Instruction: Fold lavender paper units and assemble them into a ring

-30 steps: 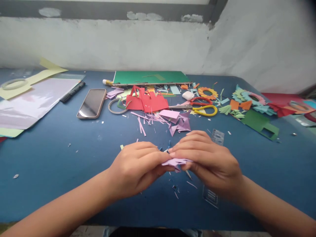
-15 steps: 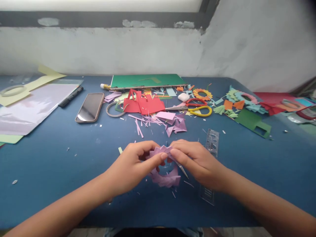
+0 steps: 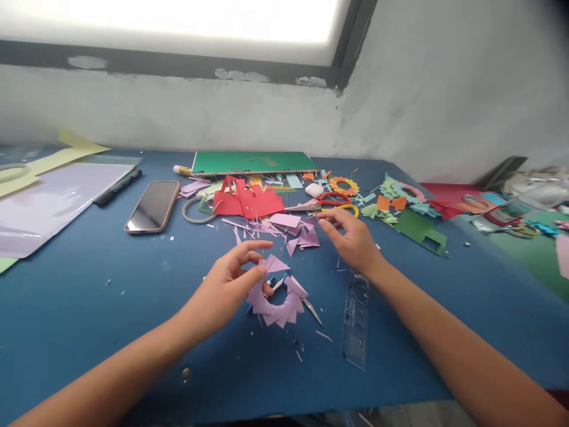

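My left hand (image 3: 237,281) pinches the upper left of a purple folded-paper ring (image 3: 278,308), which has a gap at its upper right. Through and beside the ring, part of a slim metal-tipped tool (image 3: 313,313) shows beneath it on the table. My right hand (image 3: 349,237) is raised off the ring, its fingers apart and nothing seen in them. Just left of its fingertips lie folded purple paper pieces (image 3: 306,236). Scissors (image 3: 340,204) with red and yellow handles lie just beyond those fingers.
A clear plastic ruler (image 3: 355,320) lies below my right wrist. Further back are red paper (image 3: 255,201), a tape roll (image 3: 195,213), a phone (image 3: 153,207) and a green board (image 3: 253,161). Coloured paper rings, such as an orange one (image 3: 344,185), sit at right.
My right hand has let go of the purple ring and moved up and right toward the purple pieces. My left hand keeps the ring, now tilted and showing its gap. The view has shifted slightly.
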The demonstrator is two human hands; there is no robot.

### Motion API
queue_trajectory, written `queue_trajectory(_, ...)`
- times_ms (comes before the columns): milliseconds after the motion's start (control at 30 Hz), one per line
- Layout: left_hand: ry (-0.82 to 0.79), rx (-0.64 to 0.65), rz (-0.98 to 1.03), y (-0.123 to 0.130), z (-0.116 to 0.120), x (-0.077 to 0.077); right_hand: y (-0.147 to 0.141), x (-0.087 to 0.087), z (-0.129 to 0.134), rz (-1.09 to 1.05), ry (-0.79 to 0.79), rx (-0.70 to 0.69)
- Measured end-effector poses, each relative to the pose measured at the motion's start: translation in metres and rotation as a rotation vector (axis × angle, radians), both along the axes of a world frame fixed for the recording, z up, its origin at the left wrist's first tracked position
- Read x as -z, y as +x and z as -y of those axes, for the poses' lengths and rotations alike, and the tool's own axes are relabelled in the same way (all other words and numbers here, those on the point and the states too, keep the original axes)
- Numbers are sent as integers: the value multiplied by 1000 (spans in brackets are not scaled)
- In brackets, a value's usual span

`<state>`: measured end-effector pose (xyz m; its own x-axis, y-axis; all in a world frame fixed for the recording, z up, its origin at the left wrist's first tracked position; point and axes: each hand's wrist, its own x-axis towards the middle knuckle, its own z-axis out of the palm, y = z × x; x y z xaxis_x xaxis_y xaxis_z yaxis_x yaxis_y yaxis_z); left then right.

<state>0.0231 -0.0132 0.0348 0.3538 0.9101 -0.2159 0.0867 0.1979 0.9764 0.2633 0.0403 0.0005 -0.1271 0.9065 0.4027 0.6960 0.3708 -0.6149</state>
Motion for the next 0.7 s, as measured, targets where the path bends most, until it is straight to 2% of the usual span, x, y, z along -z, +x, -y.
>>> queue_trajectory(133,-23,16,-23,1,0,1,2,13,-9,152,-40,-71)
queue_trajectory(233,-1,29,-58,2,1,1,-2,14,-9,210,-43,-93)
queue_trajectory(333,20,24,-61,0,1,0,-3,11,-6,251,-45,-120)
queue_trajectory(533,21,21,-29,-4,-2,2,-3,0,3,374,-156,-302)
queue_trajectory(700,17,19,-23,-5,-1,-2,-4,-9,9,407,-230,-287)
